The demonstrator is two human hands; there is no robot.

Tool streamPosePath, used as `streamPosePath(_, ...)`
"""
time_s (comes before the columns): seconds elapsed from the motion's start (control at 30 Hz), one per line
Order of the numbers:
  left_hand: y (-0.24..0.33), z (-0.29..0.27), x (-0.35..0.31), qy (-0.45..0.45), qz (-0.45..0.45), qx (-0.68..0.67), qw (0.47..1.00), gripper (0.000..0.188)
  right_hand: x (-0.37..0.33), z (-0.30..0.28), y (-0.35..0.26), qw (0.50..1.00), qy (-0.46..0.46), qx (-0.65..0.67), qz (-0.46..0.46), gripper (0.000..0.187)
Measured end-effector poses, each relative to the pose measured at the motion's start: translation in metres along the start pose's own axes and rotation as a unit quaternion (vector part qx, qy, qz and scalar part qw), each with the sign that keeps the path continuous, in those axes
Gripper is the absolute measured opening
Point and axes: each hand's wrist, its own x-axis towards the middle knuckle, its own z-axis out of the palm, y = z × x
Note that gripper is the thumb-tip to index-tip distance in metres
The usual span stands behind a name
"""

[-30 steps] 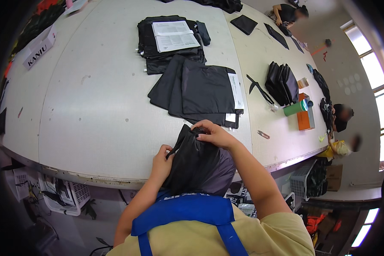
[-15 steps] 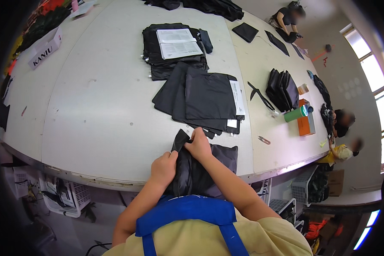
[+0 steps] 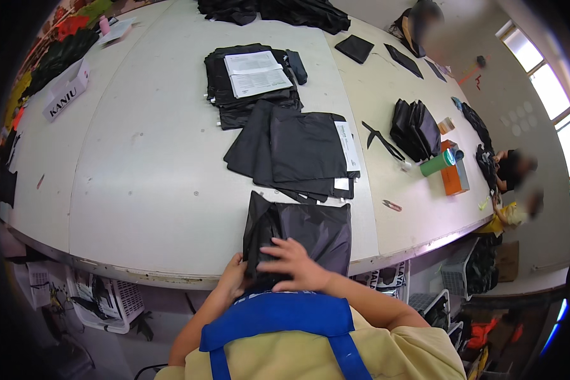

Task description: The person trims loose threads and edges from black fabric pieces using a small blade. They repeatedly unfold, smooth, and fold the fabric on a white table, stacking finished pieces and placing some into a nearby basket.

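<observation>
A black piece of folded, shiny fabric (image 3: 316,231) lies at the table's near edge, right in front of me. Its left side is folded over in a loose, creased strip. At the lower left corner of that strip my left hand (image 3: 233,277) pinches the edge; some of its fingers are hidden by the cloth. My right hand (image 3: 294,266) is over the lower part of the fabric, palm down with the fingers spread, slightly blurred. Just beyond lie several flat black fabric pieces (image 3: 307,145), fanned out, with white labels along their right edges.
Farther back is a black stack (image 3: 215,76) topped by white papers (image 3: 256,73). To the right are thread snips (image 3: 392,206), a green tumbler (image 3: 436,163), an orange box (image 3: 453,180) and black bundles (image 3: 415,130). A white box (image 3: 66,88) stands far left. Other people work along the right side.
My hands have moved down toward me from the fabric's upper left corner. The right hand has let go and spread its fingers; the left now holds the lower edge. The fabric lies flatter.
</observation>
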Motion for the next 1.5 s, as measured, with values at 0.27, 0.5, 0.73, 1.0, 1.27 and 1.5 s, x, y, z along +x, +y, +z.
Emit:
streamPosePath(0.27,0.04,0.025,-0.021,0.087,0.099,0.532,0.836,0.01,0.02,0.026,-0.006,0.984,0.076,-0.14,0.085,0.031)
streamPosePath(0.5,0.047,0.037,-0.017,0.088,0.207,0.706,0.671,0.022,0.027,0.059,0.017,0.976,0.012,-0.201,0.08,0.033)
streamPosePath(0.73,0.048,0.036,0.008,0.16,0.337,0.666,0.646,0.028,0.037,0.017,0.044,0.969,0.048,-0.192,0.145,0.084)
streamPosePath(1.0,0.027,0.042,0.041,0.105,0.365,0.643,0.665,0.028,0.062,0.066,0.076,0.9,-0.135,-0.374,0.179,0.07)
streamPosePath(1.27,0.051,0.048,0.053,0.078,0.23,0.714,0.657,0.026,0.023,0.032,0.06,0.971,0.164,0.066,0.159,0.043)
streamPosePath(1.5,0.056,0.054,0.065,0.075,0.167,0.723,0.666,0.026,0.021,0.054,0.018,0.99,0.016,-0.132,-0.04,0.021)
